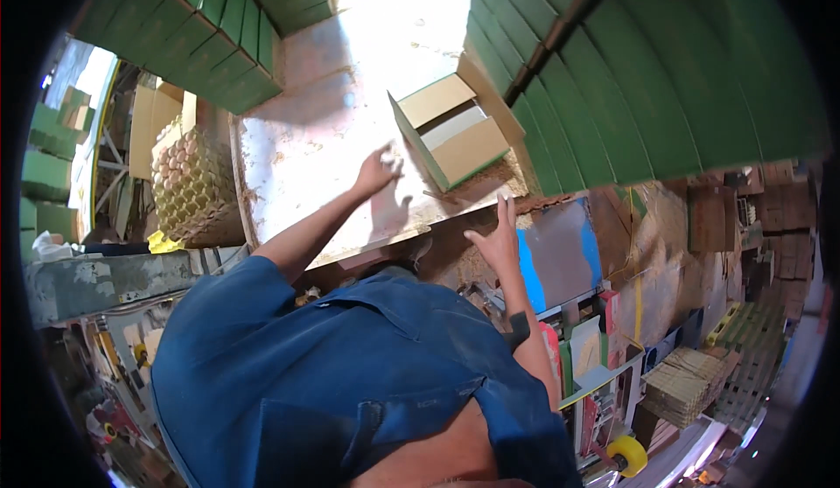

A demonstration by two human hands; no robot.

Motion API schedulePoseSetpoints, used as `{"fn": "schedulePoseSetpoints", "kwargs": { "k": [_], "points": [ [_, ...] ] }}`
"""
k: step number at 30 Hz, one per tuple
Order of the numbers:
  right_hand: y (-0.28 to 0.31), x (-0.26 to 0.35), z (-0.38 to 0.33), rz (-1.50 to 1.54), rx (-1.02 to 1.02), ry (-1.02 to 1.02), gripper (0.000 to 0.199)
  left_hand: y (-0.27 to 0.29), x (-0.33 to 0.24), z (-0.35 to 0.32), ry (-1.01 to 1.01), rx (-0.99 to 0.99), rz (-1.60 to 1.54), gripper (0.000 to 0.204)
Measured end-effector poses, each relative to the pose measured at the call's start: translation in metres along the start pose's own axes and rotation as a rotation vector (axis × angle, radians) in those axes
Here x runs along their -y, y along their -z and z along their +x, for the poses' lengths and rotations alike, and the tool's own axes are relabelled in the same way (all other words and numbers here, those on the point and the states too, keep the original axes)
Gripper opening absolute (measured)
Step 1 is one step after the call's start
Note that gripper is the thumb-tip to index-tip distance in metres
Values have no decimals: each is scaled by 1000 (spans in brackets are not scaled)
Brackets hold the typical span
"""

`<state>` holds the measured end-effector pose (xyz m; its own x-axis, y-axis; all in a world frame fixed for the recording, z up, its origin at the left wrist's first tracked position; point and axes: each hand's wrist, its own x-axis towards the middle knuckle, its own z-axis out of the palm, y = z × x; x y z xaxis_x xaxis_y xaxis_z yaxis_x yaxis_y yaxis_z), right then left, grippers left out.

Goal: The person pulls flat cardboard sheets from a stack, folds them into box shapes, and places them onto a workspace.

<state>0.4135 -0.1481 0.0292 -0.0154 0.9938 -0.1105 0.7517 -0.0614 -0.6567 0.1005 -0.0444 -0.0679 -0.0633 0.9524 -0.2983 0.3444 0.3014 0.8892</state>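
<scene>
Green-sided cardboard box [451,129] lies open, brown inside, just beyond empty, spread left hand [376,173] and right hand [497,239].

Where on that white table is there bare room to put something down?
The table is bare between the left stack of green boxes and the open box, and around the left hand. Crowded by the right green stacks.

place: packing workshop | signs: stacked green cartons [674,68], egg trays [188,186], worn worktable [332,121], tape roll [632,453]
</scene>
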Motion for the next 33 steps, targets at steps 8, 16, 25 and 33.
{"fn": "schedulePoseSetpoints", "kwargs": {
  "k": [8,16,25,33],
  "points": [
    [-73,63,78,-33,88,16,90,34,-34,112,-236,281,-118,107],
    [-76,63,65,65,-113,44,50,55,-82,85,-101,393,-53,93],
    [1,27,-58,153,-84,223,45,36,-97,-69,-255,398,245,68],
    [53,-63,-220,138,-207,-51,40,-109,-100,-143,-488,750,275,62]
  ]
}}
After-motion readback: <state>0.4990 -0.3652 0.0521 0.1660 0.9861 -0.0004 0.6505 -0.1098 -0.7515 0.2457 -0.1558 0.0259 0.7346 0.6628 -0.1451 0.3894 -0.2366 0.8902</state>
